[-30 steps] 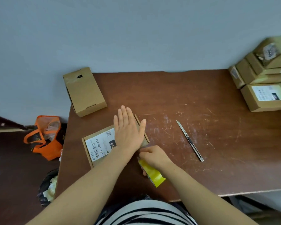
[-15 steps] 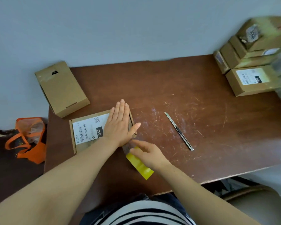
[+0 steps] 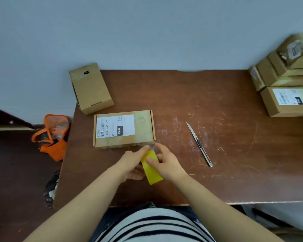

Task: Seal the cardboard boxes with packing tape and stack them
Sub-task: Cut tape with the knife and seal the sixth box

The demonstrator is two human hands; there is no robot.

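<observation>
Just beyond tape roll (image 3: 151, 170), box (image 3: 123, 129), long axis left-right; left hand (image 3: 129, 161) and right hand (image 3: 168, 165) gripping roll at its near-right corner.

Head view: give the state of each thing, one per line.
Labelled box: closed, flat, label up.
Plain box: closed, untouched.
Tape roll: held by both hands.
Left hand: holds tape roll.
Right hand: grips tape roll.
Utility knife: blade out, lying loose.
Stacked boxes: closed, piled at right.

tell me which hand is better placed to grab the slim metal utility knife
Right, probably. The slim metal utility knife lies right of both hands, nearest the right hand. Both hands hold the yellow roll of packing tape, so the left hand could hold it alone.
</observation>
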